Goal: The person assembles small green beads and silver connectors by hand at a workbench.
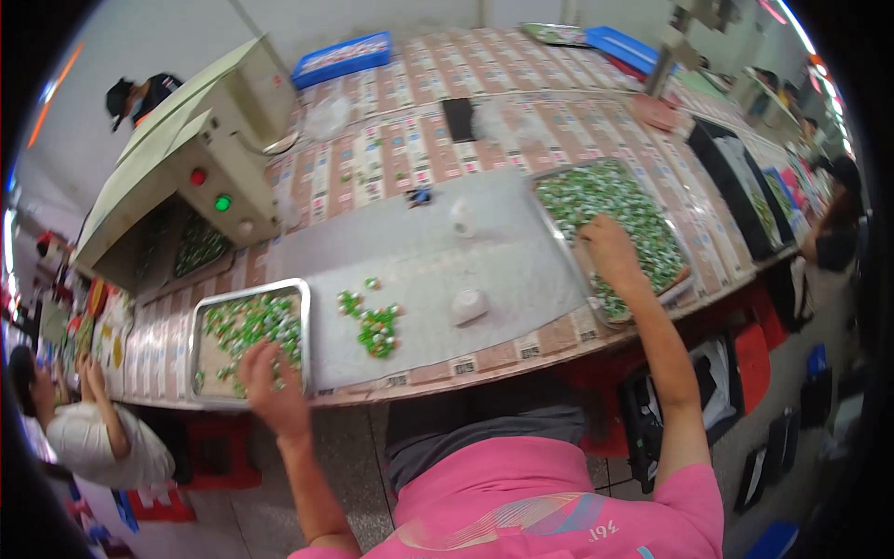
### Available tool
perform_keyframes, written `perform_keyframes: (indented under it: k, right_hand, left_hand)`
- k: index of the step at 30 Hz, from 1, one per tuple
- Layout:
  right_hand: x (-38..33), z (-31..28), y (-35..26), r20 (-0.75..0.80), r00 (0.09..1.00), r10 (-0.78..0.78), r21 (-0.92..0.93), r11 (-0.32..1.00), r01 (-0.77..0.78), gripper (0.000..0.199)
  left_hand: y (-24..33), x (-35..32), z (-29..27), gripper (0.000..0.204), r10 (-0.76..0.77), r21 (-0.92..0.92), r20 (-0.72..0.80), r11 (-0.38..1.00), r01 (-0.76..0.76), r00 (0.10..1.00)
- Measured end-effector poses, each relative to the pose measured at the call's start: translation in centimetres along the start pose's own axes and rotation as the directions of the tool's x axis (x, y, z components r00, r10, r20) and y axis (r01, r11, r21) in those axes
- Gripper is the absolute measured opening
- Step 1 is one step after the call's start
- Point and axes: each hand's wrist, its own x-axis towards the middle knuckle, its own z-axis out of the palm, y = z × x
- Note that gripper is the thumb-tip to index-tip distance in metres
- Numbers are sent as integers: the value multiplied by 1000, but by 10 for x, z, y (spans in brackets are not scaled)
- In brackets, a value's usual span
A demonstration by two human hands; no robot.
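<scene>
My left hand (275, 387) is over the near edge of a metal-rimmed tray (307, 317) on the left, its fingers curled together among small green-and-white pieces (244, 321). My right hand (612, 250) reaches into a larger tray (551, 216) on the right. Its fingers are bent down and closed at the densely packed green-and-white pieces (605, 191). What either hand pinches is too small to make out. Between the trays, a loose cluster of green, white and orange pieces (377, 331) lies on a pale grey sheet (428, 279).
A small white block (469, 306) and a white bottle-like item (461, 217) stand on the sheet. At left is a beige machine (186, 158) with red and green buttons and a loaded tray inside. Blue trays (343, 60) lie far back; a black bin (736, 186) stands right. Other people work nearby.
</scene>
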Motion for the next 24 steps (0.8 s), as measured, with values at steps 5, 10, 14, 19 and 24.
perform_keyframes:
  k: [5, 10, 14, 19, 24]
  right_hand:
    - [-4, -2, -40, 1, 999, -32, -30, 999, 32, 15]
    - [-14, -15, -89, -4, 1000, -2, 324, 946, 3, 19]
    - [-32, -20, -110, 45, 997, 62, 645, 760, -77, 17]
    - [-42, -22, -148, 229, 973, 2, 781, 596, -185, 15]
    - [-41, -18, -165, 247, 964, -97, 840, 518, -163, 15]
  left_hand:
    - [5, -12, 14, 26, 105, -291, 241, 956, -31, 965]
    - [-9, -17, 30, 29, 69, -302, 295, 953, 24, 953]
    - [-15, -11, 44, 26, 56, -268, 331, 963, 37, 942]
    - [-19, -13, 57, 22, 81, -271, 366, 962, 23, 927]
    - [-6, -13, 54, 24, 7, -357, 340, 926, 123, 940]
